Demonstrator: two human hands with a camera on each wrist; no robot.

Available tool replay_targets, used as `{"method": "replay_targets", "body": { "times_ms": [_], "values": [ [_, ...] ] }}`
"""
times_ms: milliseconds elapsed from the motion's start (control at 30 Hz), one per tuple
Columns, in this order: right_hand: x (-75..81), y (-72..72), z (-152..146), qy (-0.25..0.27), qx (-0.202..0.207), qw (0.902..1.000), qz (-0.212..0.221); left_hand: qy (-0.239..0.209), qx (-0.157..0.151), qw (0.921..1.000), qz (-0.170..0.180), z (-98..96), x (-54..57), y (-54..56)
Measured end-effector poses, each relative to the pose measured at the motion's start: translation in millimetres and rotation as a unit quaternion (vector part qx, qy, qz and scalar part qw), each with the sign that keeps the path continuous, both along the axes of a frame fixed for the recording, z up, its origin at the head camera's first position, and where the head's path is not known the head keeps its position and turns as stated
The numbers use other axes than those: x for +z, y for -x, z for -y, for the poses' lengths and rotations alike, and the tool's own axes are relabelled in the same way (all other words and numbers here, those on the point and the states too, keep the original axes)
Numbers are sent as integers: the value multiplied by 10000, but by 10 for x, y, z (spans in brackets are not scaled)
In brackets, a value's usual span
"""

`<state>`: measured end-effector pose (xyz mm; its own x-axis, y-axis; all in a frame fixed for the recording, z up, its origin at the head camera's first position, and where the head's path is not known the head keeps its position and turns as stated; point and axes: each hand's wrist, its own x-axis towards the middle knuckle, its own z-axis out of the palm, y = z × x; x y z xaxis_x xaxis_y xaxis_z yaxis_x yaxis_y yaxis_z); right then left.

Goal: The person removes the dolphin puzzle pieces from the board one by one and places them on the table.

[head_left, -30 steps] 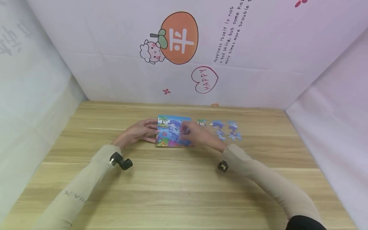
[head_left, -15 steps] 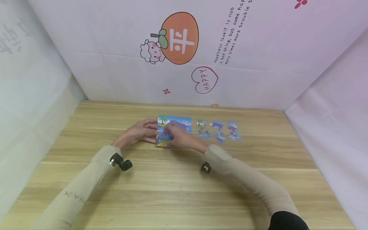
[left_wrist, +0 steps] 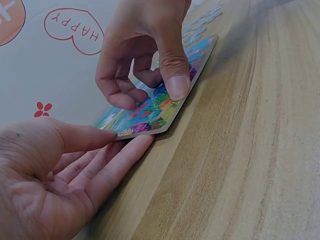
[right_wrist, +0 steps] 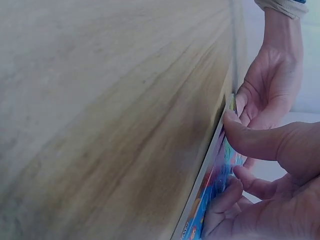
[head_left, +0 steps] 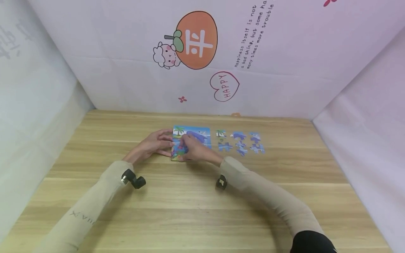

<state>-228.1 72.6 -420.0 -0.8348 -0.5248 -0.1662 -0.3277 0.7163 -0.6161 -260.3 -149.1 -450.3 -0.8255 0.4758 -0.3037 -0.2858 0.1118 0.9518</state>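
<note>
A jigsaw puzzle board (head_left: pixel 204 132) with a bright sea scene, a dolphin and a palm tree lies flat at the table's far middle. At its left edge my left hand (head_left: pixel 155 143) pinches the board, thumb above and a finger below, as the left wrist view shows. My right hand (head_left: pixel 195 148) is over the board's lower left part, with bent fingers and thumb touching the picture. In the left wrist view its thumb (left_wrist: pixel 177 86) presses near the front edge, apart from the fingertips. Whether a piece is between them cannot be told.
Several loose jigsaw pieces (head_left: pixel 239 136) lie spread to the right of the board, some touching. The wooden table (head_left: pixel 193 211) meets a printed white sheet (head_left: pixel 126 84) behind and further sheets at both sides. A small dark camera sits at each wrist.
My right hand has moved left across the board, from its right side to the lower left part, and then settled there. The left hand keeps its grip on the board's left edge.
</note>
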Motion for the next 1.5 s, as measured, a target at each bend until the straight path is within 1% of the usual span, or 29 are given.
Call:
{"method": "replay_targets", "body": {
  "times_ms": [200, 400, 567, 700, 767, 833, 900, 1000, 1100, 1167, 1233, 1400, 1500],
  "values": [
    [21, 15, 4, 11, -24, 9998, 196, 46, -4, 10000, -40, 1, -17, -7],
    [38, 9, 8, -10, -74, 9997, 223, 88, 6, 9999, -68, 7, -22, -6],
    [47, -14, -8, 54, -95, 9999, 107, 102, -11, 9999, -76, 2, -13, 0],
    [18, -30, -14, 205, -109, 9996, -143, 134, -30, 9999, -95, 5, -6, 2],
    [2, -37, -14, 210, -107, 9994, -258, 153, -38, 9998, -96, 9, -4, 2],
    [-8, -42, -16, 150, -55, 9995, -283, 166, -26, 9998, -98, 7, -5, 3],
    [-21, -37, -21, 145, 39, 9996, -246, 171, 4, 9998, -87, 2, -7, 1],
    [-45, -11, -49, 347, 224, 9991, -69, 164, 47, 9998, -72, -10, -11, -5],
    [-58, 21, -106, 786, 421, 9958, 209, 184, 52, 9998, -74, -22, -2, -13],
    [-48, 35, -148, 1007, 465, 9932, 359, 210, 65, 9997, -64, -32, 8, -16],
    [-25, 39, -187, 1229, 368, 9904, 521, 218, 121, 9997, -16, -45, 17, -16],
    [24, 35, -245, 1594, -220, 9837, 800, 142, 346, 9990, 254, -75, 75, -35],
    [22, 36, -273, 1817, -407, 9788, 852, 78, 317, 9989, 335, -72, 127, -57]
  ]
}}
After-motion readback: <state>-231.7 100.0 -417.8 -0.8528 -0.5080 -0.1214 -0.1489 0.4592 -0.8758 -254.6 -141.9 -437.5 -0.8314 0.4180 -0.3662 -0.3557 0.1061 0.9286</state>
